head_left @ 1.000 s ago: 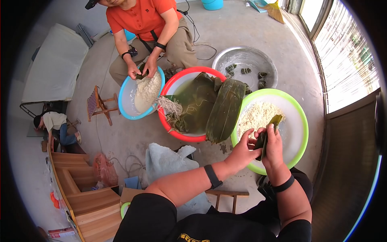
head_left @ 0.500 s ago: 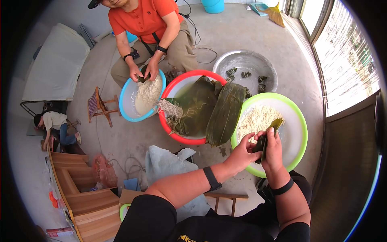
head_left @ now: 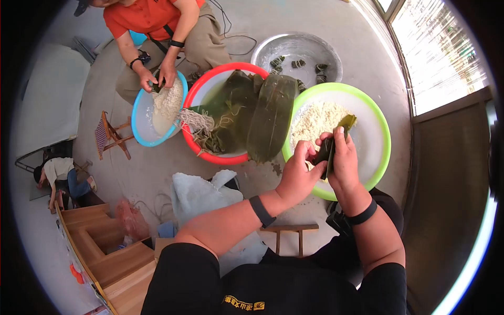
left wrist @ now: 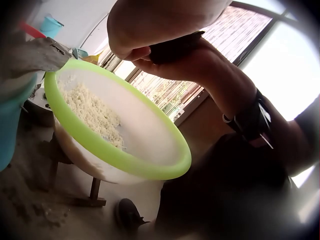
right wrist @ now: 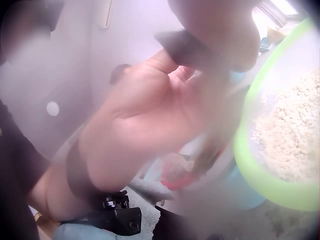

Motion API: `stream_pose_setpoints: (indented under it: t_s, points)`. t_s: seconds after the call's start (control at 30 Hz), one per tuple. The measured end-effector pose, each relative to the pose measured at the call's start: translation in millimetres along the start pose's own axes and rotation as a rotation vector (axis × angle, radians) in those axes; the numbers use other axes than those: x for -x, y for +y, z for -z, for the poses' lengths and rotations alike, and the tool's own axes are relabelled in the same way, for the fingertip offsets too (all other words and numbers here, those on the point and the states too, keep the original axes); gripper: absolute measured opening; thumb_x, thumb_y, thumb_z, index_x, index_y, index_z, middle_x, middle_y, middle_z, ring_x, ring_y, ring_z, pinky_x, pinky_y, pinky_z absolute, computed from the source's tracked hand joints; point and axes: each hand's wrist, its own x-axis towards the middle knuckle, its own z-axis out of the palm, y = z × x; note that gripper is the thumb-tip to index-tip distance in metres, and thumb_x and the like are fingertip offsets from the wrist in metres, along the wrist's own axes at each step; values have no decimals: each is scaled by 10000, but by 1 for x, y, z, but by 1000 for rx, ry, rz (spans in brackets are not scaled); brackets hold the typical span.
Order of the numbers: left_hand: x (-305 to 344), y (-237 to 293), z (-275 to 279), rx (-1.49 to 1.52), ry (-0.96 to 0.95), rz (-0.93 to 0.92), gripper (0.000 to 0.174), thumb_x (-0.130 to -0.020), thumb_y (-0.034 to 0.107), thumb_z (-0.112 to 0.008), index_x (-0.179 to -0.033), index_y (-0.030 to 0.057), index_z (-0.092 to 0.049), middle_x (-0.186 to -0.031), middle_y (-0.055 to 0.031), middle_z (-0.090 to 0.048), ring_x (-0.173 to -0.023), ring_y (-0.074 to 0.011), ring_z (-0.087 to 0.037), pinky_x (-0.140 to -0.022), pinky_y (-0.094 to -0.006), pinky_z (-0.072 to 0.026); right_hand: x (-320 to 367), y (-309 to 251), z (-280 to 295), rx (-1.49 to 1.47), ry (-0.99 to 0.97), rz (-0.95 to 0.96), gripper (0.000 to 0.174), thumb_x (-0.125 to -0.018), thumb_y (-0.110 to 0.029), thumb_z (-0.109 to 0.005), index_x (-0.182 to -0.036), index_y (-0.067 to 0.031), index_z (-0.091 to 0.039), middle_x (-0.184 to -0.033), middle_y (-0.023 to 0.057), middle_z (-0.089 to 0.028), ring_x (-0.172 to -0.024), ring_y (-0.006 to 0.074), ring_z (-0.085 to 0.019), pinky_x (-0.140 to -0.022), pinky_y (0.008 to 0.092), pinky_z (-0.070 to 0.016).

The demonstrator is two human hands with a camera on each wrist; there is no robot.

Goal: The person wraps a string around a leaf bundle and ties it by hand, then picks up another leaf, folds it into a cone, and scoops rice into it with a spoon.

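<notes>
A folded dark green leaf (head_left: 326,156) is gripped between both hands in the head view, over the near edge of a green-rimmed white basin (head_left: 382,149). Pale grain resembling rice (head_left: 320,122) lies in that basin. On the leaf's left side, my left hand (head_left: 298,170) pinches it with thumb and fingers. My right hand (head_left: 344,160) holds it from the right, thumb pointing up along it, and a lighter leaf end sticks out above. The left wrist view shows the leaf (left wrist: 175,48) dark between the hands; the right wrist view is hazy.
A red-rimmed basin (head_left: 220,160) holds water, leaves and pale strings (head_left: 197,121); wide leaves (head_left: 270,118) overhang its right edge. Behind, a metal basin (head_left: 328,50) contains several tied leaf bundles. Another person (head_left: 152,31) works over a blue basin (head_left: 140,126). A wooden cabinet (head_left: 123,262) stands left.
The head view has shifted, so the basins and the other person appear farther left and higher. Both hands keep hold of the leaf, with little visible change in their grip.
</notes>
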Motion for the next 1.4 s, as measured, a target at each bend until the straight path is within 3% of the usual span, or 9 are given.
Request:
stream_pose_setpoints:
  t_s: [0.1, 0.13, 0.17, 0.2, 0.33, 0.57, 0.87, 1.17, 1.4]
  points:
    - [-2, -4, 0, -35, -36, -63, 254, -956, -4, -637, -1075, 60, -423, -980, -32, -509, -804, -76, -544, -678, -239, -480, -3, -1, 4, -15, -37, -14, 280, -1081, -293, -476, -1045, -16, -501, -903, 120, -644, -791, 188, -645, -673, 333, -569]
    - [-1, -8, 0, 50, -83, 23, 220, -975, -11, -606, -1076, 62, -425, -987, -24, -502, -797, -75, -537, -688, -238, -477, -2, -1, 2, -32, -17, 13, 277, -1080, -294, -480, -1037, -21, -489, -897, 120, -650, -801, 188, -646, -681, 331, -564]
    - [-2, -11, -3, 19, 9, -66, 232, -921, 16, -670, -1027, 46, -466, -885, -62, -566, -652, -125, -572, -596, -289, -470, -5, 2, 4, -44, -19, 16, 269, -1079, -294, -484, -1033, -29, -474, -895, 117, -651, -802, 188, -646, -695, 331, -560]
    - [-1, -5, -1, 35, -18, -15, 228, -927, 14, -663, -1038, 44, -466, -900, -58, -570, -658, -115, -575, -605, -290, -472, -4, 2, 4, -29, -26, 21, 346, -1078, -359, -482, -1056, -15, -506, -925, 106, -637, -814, 183, -628, -703, 348, -567]
    - [0, -5, -2, 4, -20, -53, 253, -938, 78, -683, -1075, 43, -473, -958, -65, -576, -718, -126, -589, -636, -287, -483, -5, 4, 5, -4, 32, 25, 366, -1073, -384, -487, -1046, -20, -512, -919, 100, -641, -806, 177, -633, -687, 341, -567]
    - [3, -1, 0, -171, -82, -140, 473, -886, 219, -766, -1155, 27, -427, -1034, -101, -558, -857, -177, -588, -722, -330, -508, -2, 1, 5, 77, 84, -6, 427, -1061, -442, -492, -962, -35, -573, -882, 93, -644, -678, 172, -625, -566, 328, -554]
    - [4, -8, -5, -61, -56, -92, 366, -900, 15, -648, -1174, 19, -406, -1062, -140, -562, -787, -196, -601, -713, -336, -513, -6, 7, 6, -24, 70, 46, 383, -1073, -401, -478, -992, -33, -547, -885, 100, -633, -736, 178, -631, -578, 351, -582]
    - [3, -6, -1, -17, -102, -21, 341, -902, -18, -591, -1187, 26, -408, -1088, -155, -553, -902, -211, -615, -765, -329, -507, -7, 7, 9, -8, 56, 7, 340, -1078, -363, -478, -1000, -37, -534, -892, 100, -630, -795, 185, -636, -620, 355, -593]
    - [3, -9, 0, 82, -128, 18, 275, -910, -2, -525, -1132, 42, -370, -1057, -132, -510, -896, -217, -571, -830, -351, -490, -5, 10, 4, -45, 61, 32, 332, -1080, -345, -482, -989, -31, -541, -886, 101, -635, -800, 189, -633, -679, 340, -563]
